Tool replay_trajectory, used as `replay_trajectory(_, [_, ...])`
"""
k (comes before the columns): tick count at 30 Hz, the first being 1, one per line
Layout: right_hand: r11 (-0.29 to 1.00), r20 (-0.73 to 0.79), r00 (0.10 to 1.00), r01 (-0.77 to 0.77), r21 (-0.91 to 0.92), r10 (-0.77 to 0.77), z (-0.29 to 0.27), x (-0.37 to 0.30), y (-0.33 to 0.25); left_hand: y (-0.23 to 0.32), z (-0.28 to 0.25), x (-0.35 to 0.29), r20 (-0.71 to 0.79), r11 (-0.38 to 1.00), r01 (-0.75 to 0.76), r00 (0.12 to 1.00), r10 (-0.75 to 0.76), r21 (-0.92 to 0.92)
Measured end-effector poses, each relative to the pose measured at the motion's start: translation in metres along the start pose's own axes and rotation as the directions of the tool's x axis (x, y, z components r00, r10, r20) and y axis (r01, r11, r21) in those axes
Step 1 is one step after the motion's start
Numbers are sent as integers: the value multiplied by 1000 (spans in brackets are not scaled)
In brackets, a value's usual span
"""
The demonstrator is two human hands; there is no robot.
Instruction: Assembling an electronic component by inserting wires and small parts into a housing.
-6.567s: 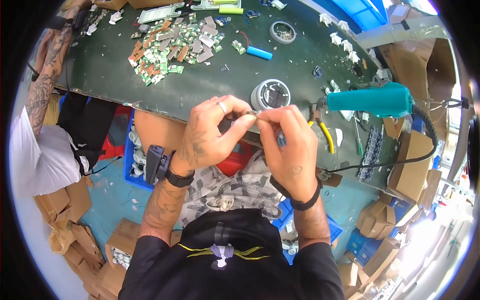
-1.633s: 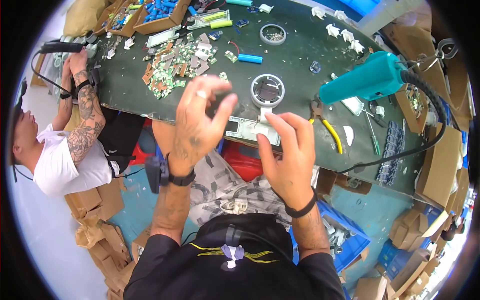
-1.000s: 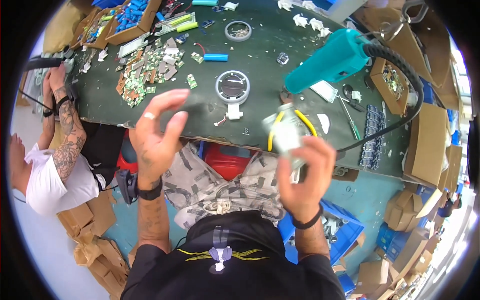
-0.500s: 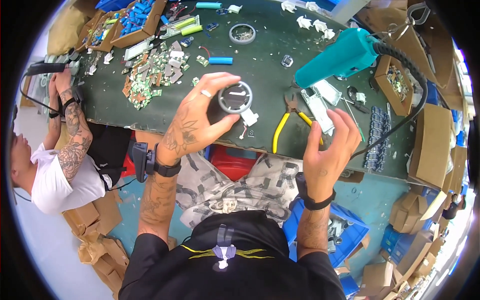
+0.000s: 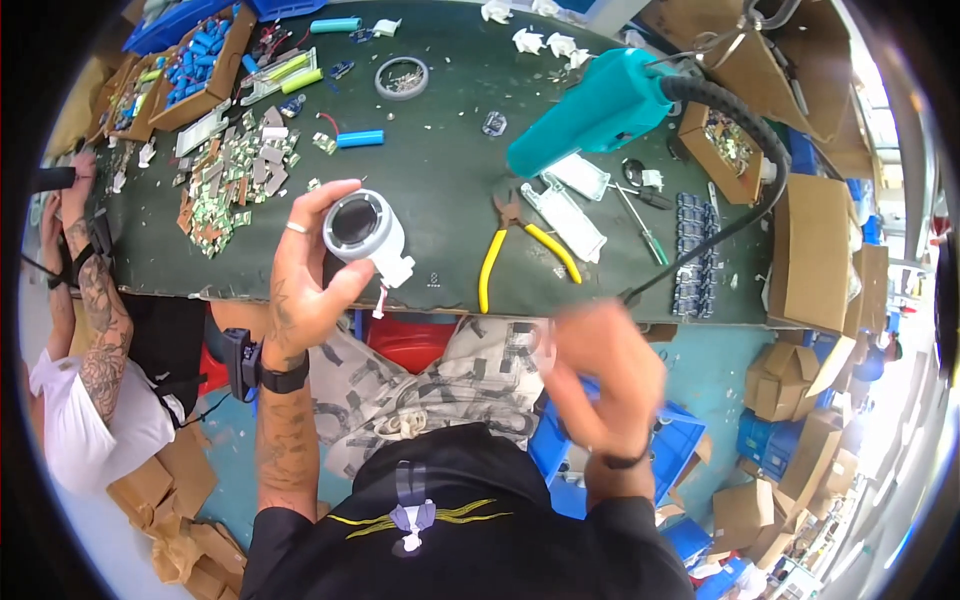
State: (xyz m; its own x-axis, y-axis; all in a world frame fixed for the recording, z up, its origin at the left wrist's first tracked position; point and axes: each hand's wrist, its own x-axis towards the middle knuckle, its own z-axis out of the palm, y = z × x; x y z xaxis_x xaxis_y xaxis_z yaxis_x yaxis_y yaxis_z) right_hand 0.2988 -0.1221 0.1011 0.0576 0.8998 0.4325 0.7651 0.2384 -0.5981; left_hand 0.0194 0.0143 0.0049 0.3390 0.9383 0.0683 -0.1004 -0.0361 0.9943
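Left of the yellow-handled pliers [image 5: 493,265], the left hand [image 5: 303,298] holds a round housing [image 5: 380,240], best gripped by its wall, clear of the dangling lead [image 5: 380,301]; on the pliers' near side, the blurred right hand's [image 5: 608,378] grip I cannot tell.

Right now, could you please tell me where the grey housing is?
In the head view, the grey housing is left of centre, in the left hand, left of the yellow-handled pliers.
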Motion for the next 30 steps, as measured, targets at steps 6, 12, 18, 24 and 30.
replay_trajectory(6, [920,-247,957,-228,-319,151,-30,21,84,0,-16,-2,48,997,52,998,-49,-64])
replay_trajectory(12, [825,-6,996,-81,-559,95,-24,6,132,3,-18,4,97,969,78,994,-56,-233])
replay_trajectory(18, [980,-500,844,-190,62,195,-30,0,82,3,-24,4,73,943,74,996,-53,-324])
replay_trajectory(24, [941,-27,979,-185,284,201,35,-4,-25,-2,-32,14,194,919,124,980,-53,-374])
replay_trajectory(30, [987,135,987,64,144,-84,108,27,-20,2,-17,11,112,944,151,986,-123,-292])
